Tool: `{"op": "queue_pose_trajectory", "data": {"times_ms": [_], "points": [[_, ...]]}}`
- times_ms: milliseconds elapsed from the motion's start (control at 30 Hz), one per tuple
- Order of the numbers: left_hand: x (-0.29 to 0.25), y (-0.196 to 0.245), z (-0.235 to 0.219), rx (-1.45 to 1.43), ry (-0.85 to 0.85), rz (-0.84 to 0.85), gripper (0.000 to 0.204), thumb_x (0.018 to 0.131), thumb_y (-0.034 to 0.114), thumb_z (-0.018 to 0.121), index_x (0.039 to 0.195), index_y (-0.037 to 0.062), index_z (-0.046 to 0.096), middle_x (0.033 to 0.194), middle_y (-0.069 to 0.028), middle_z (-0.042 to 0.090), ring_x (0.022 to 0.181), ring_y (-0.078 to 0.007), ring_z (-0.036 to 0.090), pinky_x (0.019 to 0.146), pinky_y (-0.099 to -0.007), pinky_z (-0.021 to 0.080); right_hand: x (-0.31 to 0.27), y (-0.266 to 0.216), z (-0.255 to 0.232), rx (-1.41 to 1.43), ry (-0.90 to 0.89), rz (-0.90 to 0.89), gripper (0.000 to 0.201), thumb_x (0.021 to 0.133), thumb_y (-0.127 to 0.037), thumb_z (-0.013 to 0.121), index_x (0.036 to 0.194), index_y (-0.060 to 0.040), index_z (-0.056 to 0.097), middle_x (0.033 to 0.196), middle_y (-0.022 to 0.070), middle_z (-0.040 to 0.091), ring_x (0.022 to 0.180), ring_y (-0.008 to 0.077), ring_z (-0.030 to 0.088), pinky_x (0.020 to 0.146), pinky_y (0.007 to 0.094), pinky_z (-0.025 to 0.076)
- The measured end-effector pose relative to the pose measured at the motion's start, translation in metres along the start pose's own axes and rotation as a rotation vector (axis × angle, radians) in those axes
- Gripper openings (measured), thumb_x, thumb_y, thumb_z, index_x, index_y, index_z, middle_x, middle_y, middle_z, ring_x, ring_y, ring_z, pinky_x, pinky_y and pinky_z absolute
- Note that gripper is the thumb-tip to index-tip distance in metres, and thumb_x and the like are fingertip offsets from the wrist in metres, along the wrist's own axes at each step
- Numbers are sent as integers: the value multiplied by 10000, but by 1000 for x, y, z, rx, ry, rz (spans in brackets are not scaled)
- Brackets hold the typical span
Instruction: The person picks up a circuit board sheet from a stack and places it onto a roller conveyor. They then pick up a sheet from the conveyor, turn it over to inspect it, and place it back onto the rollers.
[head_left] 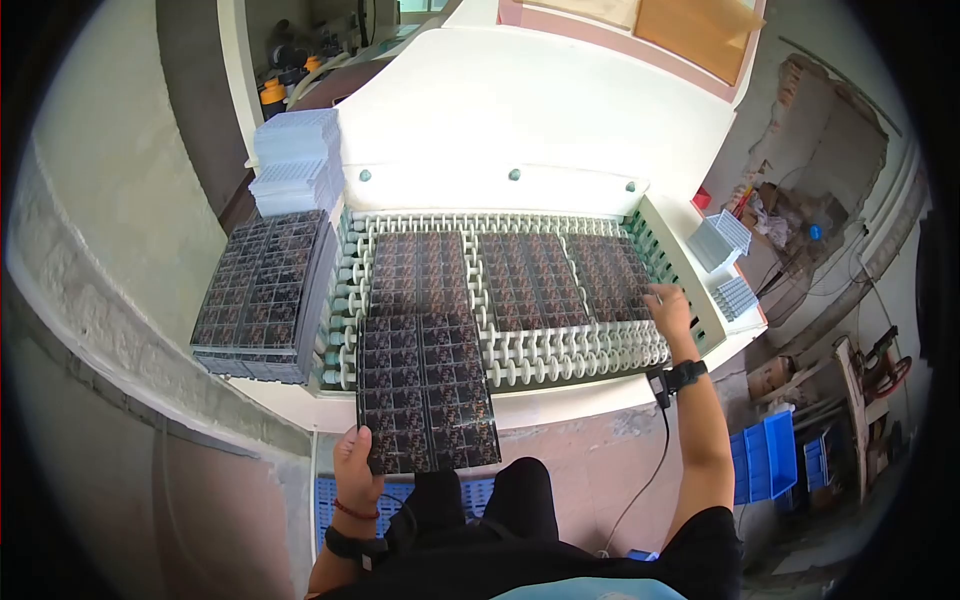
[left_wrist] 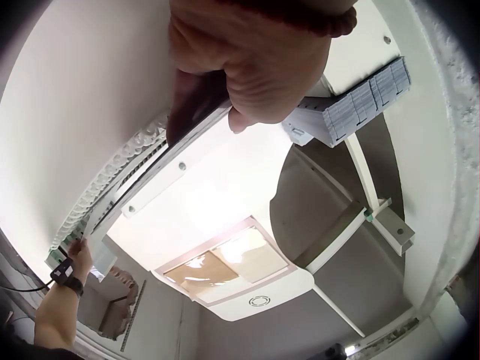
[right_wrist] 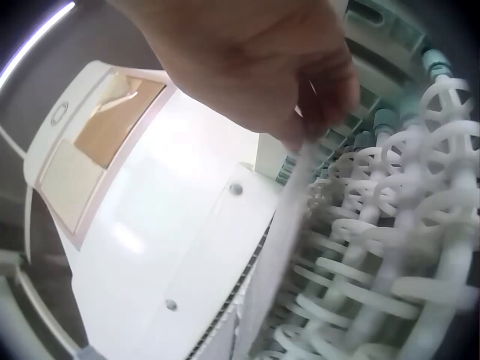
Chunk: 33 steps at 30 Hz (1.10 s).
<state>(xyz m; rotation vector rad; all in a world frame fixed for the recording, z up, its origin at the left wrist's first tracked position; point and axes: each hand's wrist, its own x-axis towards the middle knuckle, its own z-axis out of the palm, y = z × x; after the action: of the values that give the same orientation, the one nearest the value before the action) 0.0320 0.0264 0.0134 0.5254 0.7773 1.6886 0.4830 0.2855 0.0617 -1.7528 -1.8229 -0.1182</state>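
My left hand [head_left: 354, 468] grips the lower left corner of a dark circuit board panel [head_left: 425, 395] with a grid pattern. This panel slants over the front edge of the roller conveyor, its far end overlapping another panel [head_left: 415, 262] on the rollers. In the left wrist view the thumb and fingers close round the panel's edge. My right hand [head_left: 672, 312] is at the right edge of the rightmost panel [head_left: 608, 275]; the right wrist view shows its fingers pinching a thin panel edge [right_wrist: 279, 247], tilted over the rollers. One more panel [head_left: 525, 280] lies between them.
A tall stack of dark panels [head_left: 260, 285] stands left of the white rollers [head_left: 560, 365], with pale blue racks [head_left: 297, 155] behind it. The machine's white hood [head_left: 530, 100] rises at the back. Small racks [head_left: 720, 240] sit on the right ledge; a cable [head_left: 640, 490] hangs from the right wrist.
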Motion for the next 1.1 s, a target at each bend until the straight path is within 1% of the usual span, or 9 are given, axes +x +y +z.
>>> {"op": "queue_pose_trajectory", "data": {"times_ms": [167,233,300,333,467,567,700,767,1100], "points": [[-2,4,4,277,9,96,285,934,166,361,982,-41,552,897,-79,612,795,-133,583,714,-264,481,-40,-103,12,150,-366,-355,388,799,-300,578,1066,-18,566,1062,228,553,1027,355,516,890,374,409],[-6,10,8,81,88,2,286,936,155,348,972,-40,554,891,-75,612,782,-121,573,705,-251,471,-50,-127,22,-7,-458,-376,442,816,-348,542,1107,-15,532,1104,254,519,1066,376,483,917,397,381],[-11,16,7,870,-116,442,273,929,141,356,974,-42,553,899,-87,612,795,-142,586,716,-266,482,-49,-139,29,-168,-548,-415,497,832,-396,506,1148,-12,498,1146,279,484,1105,398,450,945,421,353],[-9,4,1,137,104,105,256,920,125,369,983,-44,551,905,-100,612,810,-169,598,727,-287,494,-47,-143,30,-149,-572,-400,518,838,-417,486,1165,-16,482,1160,298,463,1113,418,432,954,440,335],[-11,9,-6,-128,134,-38,239,910,113,395,986,-49,553,908,-105,611,816,-183,603,726,-288,501,-52,-153,16,-60,-564,-342,517,826,-409,519,1149,-5,501,1158,274,485,1079,389,474,926,438,364],[-14,9,-18,403,32,153,230,907,113,409,969,-46,564,910,-100,613,820,-173,601,726,-280,499,-79,-163,0,90,-437,-433,485,795,-352,603,1111,9,536,1049,220,576,902,314,594,794,404,460],[-7,-3,-14,-127,128,-107,191,883,64,447,983,-42,570,901,-73,618,806,-143,598,719,-272,501,-151,-170,4,937,-1030,175,379,830,-243,604,1054,59,554,841,125,643,727,160,618,626,271,508],[-8,-6,-15,51,43,-68,187,872,44,465,1002,-43,566,909,-75,617,797,-145,600,723,-276,501,-187,-185,3,1145,-1097,293,233,835,-193,606,897,31,608,743,88,632,620,106,600,530,211,469],[5,-19,-19,-59,105,-98,184,869,54,485,1006,-38,567,901,-77,618,782,-144,599,707,-280,499,-230,-138,12,1534,-476,758,118,840,-82,522,767,-2,569,625,99,593,445,140,507,422,253,420]]}}
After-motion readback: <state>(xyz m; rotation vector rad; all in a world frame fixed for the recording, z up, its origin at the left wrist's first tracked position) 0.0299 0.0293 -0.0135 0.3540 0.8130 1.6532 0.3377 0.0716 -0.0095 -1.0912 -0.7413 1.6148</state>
